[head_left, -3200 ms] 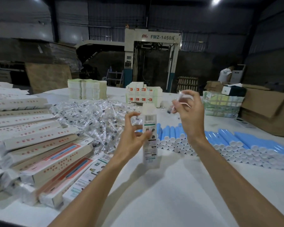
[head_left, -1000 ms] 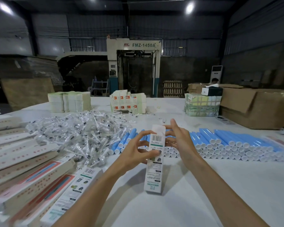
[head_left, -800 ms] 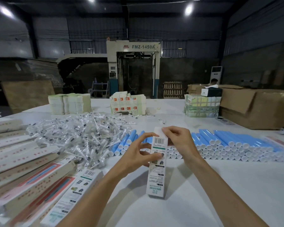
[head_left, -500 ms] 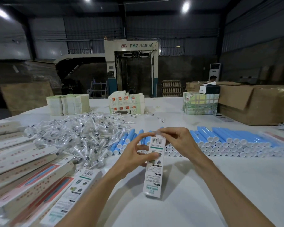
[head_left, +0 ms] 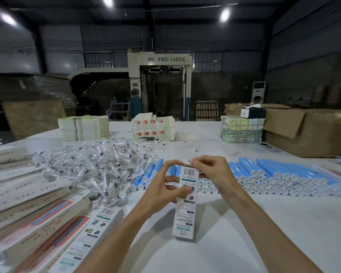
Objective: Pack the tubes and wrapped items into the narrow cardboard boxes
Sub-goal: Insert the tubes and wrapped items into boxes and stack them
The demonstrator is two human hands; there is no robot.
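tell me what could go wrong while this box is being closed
1. The right hand pinches the top flap of the narrow box; tucked crooked, it could crease or pop open.
2. The left hand grips the near-upright box only on its upper half, so it might tip back into the blue tubes stacked right behind and set them rolling.

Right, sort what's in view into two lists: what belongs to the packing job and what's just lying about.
Job: narrow box, gripped by the left hand, right hand pinching its top flap; blue tubes; wrapped items; stacked boxes at left.
Lying about: brown cartons; machine; wooden pallet.
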